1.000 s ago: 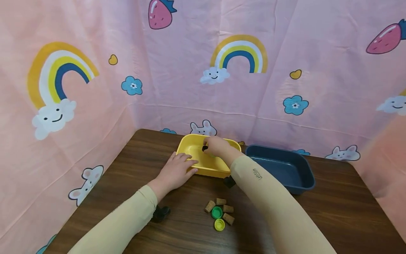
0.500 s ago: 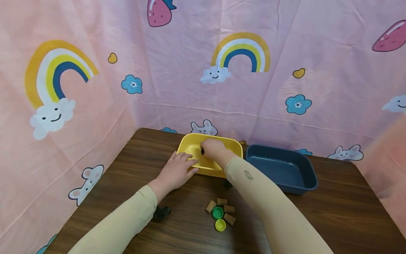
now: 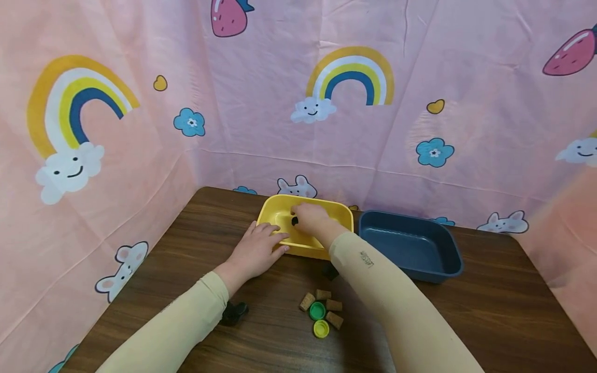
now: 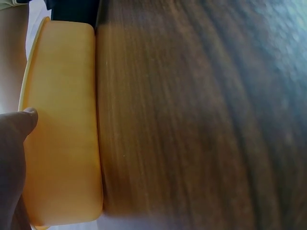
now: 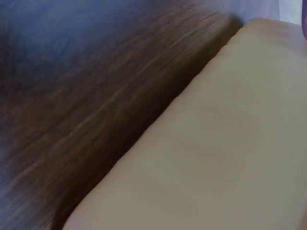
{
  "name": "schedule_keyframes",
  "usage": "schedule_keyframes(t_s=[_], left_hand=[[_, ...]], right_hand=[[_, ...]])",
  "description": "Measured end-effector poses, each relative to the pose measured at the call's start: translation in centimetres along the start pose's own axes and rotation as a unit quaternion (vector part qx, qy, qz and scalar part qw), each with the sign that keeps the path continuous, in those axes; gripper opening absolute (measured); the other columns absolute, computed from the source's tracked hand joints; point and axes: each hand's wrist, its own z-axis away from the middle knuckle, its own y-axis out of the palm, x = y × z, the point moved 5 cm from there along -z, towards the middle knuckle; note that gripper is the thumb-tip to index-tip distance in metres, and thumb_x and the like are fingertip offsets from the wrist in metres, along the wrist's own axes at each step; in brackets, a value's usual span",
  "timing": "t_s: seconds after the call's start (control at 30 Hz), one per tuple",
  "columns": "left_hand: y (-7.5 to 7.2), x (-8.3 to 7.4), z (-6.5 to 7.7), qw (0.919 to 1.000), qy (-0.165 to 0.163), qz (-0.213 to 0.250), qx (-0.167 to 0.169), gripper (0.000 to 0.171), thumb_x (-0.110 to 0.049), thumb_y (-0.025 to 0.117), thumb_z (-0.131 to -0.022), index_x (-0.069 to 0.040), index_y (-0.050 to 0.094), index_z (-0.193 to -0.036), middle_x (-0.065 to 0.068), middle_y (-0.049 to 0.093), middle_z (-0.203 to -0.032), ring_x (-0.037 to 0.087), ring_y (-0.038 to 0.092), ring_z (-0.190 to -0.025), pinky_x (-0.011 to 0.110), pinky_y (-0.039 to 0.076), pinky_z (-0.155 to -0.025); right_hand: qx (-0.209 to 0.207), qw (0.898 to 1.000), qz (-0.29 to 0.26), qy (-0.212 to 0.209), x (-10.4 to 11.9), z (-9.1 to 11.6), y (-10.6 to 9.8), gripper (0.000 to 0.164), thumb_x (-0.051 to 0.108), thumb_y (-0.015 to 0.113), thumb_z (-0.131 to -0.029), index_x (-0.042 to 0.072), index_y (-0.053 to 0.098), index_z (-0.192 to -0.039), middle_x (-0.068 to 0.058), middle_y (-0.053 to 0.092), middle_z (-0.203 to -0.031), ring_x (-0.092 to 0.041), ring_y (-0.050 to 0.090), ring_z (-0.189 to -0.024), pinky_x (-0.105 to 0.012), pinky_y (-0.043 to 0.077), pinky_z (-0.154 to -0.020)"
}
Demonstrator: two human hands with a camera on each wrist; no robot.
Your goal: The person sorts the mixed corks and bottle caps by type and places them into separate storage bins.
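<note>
My left hand (image 3: 256, 248) holds the near left corner of a yellow plastic tub (image 3: 342, 213). Its fingers reach over the rim, and in the left wrist view the thumb (image 4: 29, 120) lies against the outer wall. Inside the tub, my right hand (image 3: 311, 220) grips a small black object (image 3: 295, 221), mostly covered by the fingers. What kind of thing it is cannot be made out. The right wrist view shows mainly the pale sleeve (image 5: 206, 143) and wood; that hand's fingers are out of its sight.
A dark blue tub (image 3: 410, 243) stands right of the yellow one. Nearer on the brown wooden table (image 3: 270, 336) lie several corks (image 3: 333, 319), a green cap (image 3: 317, 311) and a yellow cap (image 3: 321, 329). A patterned pink cloth (image 3: 261, 119) hangs behind the table.
My right hand has shifted slightly left and nearer inside the yellow tub, with the black object in its fingers. My left hand stays on the rim.
</note>
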Motion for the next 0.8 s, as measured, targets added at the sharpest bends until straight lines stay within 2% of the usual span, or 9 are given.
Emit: schedule_keyframes(t_s=[0.2,0.43,0.53,0.8], left_hand=[[-0.1,-0.1,0.0,1.0,0.0,-0.003,-0.002,0.045,-0.052,0.049,-0.101,-0.029,0.06,-0.137,0.004,0.054,-0.142,0.027,0.039,-0.138,0.056,0.016,-0.12],[-0.3,-0.4,-0.1,1.0,0.004,-0.007,0.0,0.046,-0.053,0.05,-0.101,-0.027,0.061,-0.137,0.005,0.053,-0.142,0.028,0.04,-0.138,0.058,0.017,-0.119],[-0.3,-0.4,-0.2,1.0,0.002,-0.007,0.004,0.046,-0.053,0.049,-0.101,-0.028,0.06,-0.138,0.005,0.053,-0.143,0.029,0.039,-0.138,0.058,0.016,-0.119],[-0.3,-0.4,0.0,1.0,-0.003,-0.003,0.004,0.047,-0.052,0.051,-0.1,-0.026,0.061,-0.138,0.007,0.054,-0.142,0.03,0.04,-0.137,0.059,0.015,-0.119]], right_hand=[[-0.02,0.998,-0.053,0.005,-0.7,0.4,-0.4,0.041,0.032,0.064,-0.098,0.019,0.059,-0.136,-0.001,0.062,-0.131,-0.019,0.058,-0.121,-0.038,0.047,-0.102],[-0.058,0.985,-0.159,0.025,-1.1,2.2,-1.9,0.037,0.031,0.067,-0.096,0.019,0.062,-0.131,-0.005,0.064,-0.122,-0.021,0.063,-0.107,-0.039,0.054,-0.088],[-0.085,0.976,-0.199,0.028,-1.1,3.4,-2.6,0.037,0.03,0.068,-0.096,0.017,0.063,-0.13,-0.006,0.065,-0.12,-0.022,0.063,-0.102,-0.039,0.055,-0.084],[-0.133,0.94,-0.314,0.025,-1.1,7.7,-3.4,0.035,0.032,0.07,-0.094,0.016,0.066,-0.125,-0.002,0.065,-0.11,-0.019,0.06,-0.088,-0.033,0.055,-0.076]])
